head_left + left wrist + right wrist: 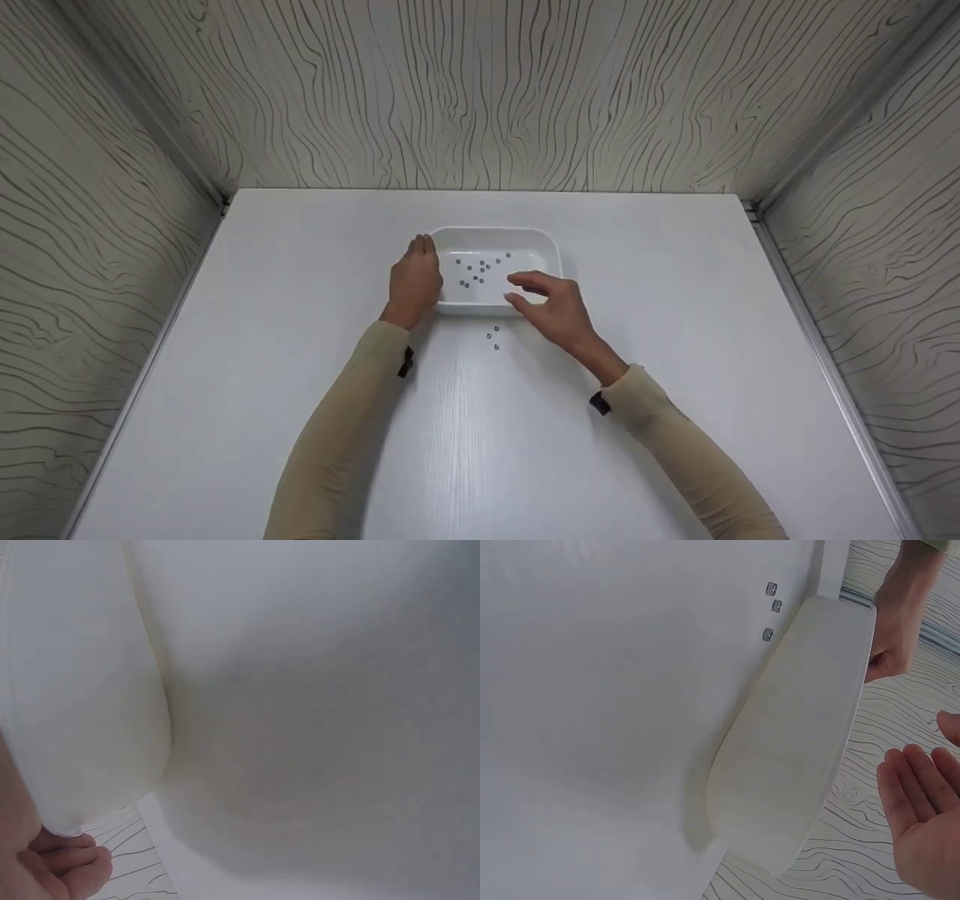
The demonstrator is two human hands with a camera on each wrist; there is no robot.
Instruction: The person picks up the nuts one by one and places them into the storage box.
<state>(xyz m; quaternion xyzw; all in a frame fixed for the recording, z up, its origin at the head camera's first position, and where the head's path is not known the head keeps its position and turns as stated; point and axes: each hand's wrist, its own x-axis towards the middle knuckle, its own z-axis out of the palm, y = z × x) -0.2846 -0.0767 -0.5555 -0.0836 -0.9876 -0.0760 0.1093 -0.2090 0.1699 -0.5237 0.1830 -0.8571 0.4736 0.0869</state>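
Item: small metal nuts (480, 270), about a dozen, scattered loose on the floor of a white tray (544, 241). Three more nuts (494, 337) lie outside it on the white table (675, 315), in a short row just beside the tray's near wall; the right wrist view shows the same three (772, 609) close to the tray's outer wall (795, 757).

Container: the tray is shallow, rectangular with rounded corners, and sits at the table's middle, nearer the far edge.

Left hand (415, 279): laid against the tray's left side, fingers straight and pressed together along the rim. The left wrist view shows only the tray wall (82, 690) and curled fingertips (71, 862), so whether the thumb grips cannot be told.

Right hand (551, 304): hovers over the tray's near right corner, fingers loosely spread, palm empty; nothing is pinched.

Handling note, as a judgement: the nuts are tiny and likely to roll, so each stray is best taken one at a time between thumb and forefinger tips, the tray kept steady by the left hand, and the release made low over the tray floor to avoid bounce.

Surroundings: wood-grain patterned walls (480, 90) enclose the table on three sides.
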